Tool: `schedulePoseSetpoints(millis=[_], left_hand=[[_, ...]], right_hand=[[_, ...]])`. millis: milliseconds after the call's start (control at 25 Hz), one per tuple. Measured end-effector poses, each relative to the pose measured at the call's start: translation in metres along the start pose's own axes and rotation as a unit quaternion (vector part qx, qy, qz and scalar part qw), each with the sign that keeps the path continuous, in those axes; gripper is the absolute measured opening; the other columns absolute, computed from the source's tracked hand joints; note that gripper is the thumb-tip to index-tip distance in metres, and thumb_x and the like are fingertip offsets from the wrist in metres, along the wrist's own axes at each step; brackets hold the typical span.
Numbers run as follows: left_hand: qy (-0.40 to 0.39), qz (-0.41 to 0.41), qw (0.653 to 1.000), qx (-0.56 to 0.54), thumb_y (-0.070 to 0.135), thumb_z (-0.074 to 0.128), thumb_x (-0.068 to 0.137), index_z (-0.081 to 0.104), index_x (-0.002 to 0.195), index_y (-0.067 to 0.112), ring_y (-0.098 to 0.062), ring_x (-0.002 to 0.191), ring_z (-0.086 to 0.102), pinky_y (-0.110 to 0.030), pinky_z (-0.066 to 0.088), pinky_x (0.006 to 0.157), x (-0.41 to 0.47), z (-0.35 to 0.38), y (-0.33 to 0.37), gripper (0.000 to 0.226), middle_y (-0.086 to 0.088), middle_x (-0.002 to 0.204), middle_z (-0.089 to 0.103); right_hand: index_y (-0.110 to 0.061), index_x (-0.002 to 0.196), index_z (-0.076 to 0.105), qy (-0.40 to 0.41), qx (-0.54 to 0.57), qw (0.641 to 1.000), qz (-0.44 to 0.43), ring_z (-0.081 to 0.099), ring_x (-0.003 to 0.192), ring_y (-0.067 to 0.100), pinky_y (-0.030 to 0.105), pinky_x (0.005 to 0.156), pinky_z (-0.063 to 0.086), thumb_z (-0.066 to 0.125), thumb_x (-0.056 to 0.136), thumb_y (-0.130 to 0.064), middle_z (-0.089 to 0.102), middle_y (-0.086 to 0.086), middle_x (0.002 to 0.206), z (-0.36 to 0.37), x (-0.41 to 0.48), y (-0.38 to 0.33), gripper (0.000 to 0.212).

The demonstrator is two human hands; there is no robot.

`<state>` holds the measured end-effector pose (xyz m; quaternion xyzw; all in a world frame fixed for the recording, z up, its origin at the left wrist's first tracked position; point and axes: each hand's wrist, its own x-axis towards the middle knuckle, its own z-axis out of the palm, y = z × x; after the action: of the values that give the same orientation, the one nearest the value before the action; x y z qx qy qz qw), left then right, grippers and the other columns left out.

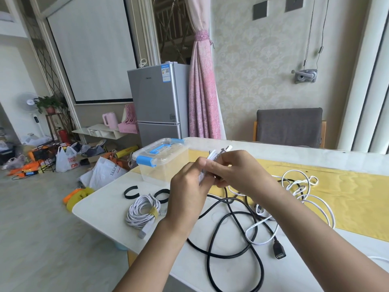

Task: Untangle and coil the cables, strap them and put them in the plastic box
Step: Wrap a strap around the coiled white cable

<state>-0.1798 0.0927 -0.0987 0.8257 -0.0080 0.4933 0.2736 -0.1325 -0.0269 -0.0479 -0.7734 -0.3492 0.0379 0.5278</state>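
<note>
Above the table, my left hand and my right hand both grip a small bundle of white cable, whose ends stick up between them. A loose white cable trails from there over the yellow runner. A long black cable loops across the table, ending in a plug. A coiled white cable with a yellow strap lies at the left. Two black straps lie behind it. The clear plastic box, blue-latched lid on, stands behind the straps.
The white table has its left edge and corner near the coiled cable. A yellow runner crosses it. A grey chair stands behind the table. Bags and clutter cover the floor at left; a silver fridge stands behind.
</note>
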Motion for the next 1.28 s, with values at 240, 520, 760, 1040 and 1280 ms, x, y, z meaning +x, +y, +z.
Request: schedulePoseSetpoints(millis=[240,520,760,1040,1280], left_hand=[[-0.039,-0.074,0.994,-0.065,0.032,0.059,0.083,0.063,0.085,0.017,-0.016,0.058,0.034,-0.032,0.040,0.056,0.001,0.004,-0.007,0.015,-0.007,0.059,0.050],[-0.085,-0.175,0.954,-0.227,0.033,0.063,0.080,0.074,0.084,0.029,-0.002,0.068,0.051,-0.021,0.045,0.071,0.003,-0.006,-0.008,0.012,0.008,0.068,0.068],[-0.058,-0.286,0.855,-0.428,-0.001,0.057,0.088,0.073,0.093,0.008,-0.013,0.080,0.066,-0.030,0.056,0.079,-0.001,-0.003,0.002,0.019,-0.007,0.083,0.072],[-0.111,-0.270,0.815,-0.501,0.007,0.055,0.085,0.067,0.105,0.003,-0.010,0.089,0.068,-0.021,0.053,0.075,-0.005,-0.003,0.000,0.024,-0.003,0.094,0.073],[-0.015,-0.267,0.836,-0.479,0.008,0.052,0.092,0.069,0.102,0.014,-0.008,0.097,0.066,-0.025,0.052,0.089,-0.005,0.005,0.004,0.021,0.004,0.097,0.074]], right_hand=[[-0.004,0.077,0.067,-0.039,0.026,0.999,0.004,0.037,0.050,0.007,0.015,0.049,0.029,0.067,0.087,-0.016,0.048,0.000,0.060,-0.007,0.003,0.009,0.016],[-0.012,0.073,0.058,-0.082,0.061,0.994,-0.031,0.045,0.072,0.012,0.028,0.067,0.032,0.060,0.090,-0.010,0.056,0.004,0.073,-0.006,0.006,0.013,0.017],[0.001,0.072,0.058,-0.004,0.040,0.999,-0.013,0.039,0.054,0.008,0.016,0.050,0.030,0.068,0.084,-0.012,0.053,0.003,0.063,-0.005,0.008,0.013,0.020],[-0.004,0.071,0.058,-0.031,0.077,0.996,0.028,0.051,0.050,0.007,0.015,0.054,0.043,0.067,0.084,-0.005,0.060,-0.004,0.055,-0.011,0.012,0.018,0.016],[-0.013,0.062,0.054,0.154,-0.013,0.988,-0.031,0.044,0.049,0.000,0.011,0.050,0.035,0.086,0.064,-0.027,0.055,-0.007,0.058,-0.002,0.010,0.022,0.034]])
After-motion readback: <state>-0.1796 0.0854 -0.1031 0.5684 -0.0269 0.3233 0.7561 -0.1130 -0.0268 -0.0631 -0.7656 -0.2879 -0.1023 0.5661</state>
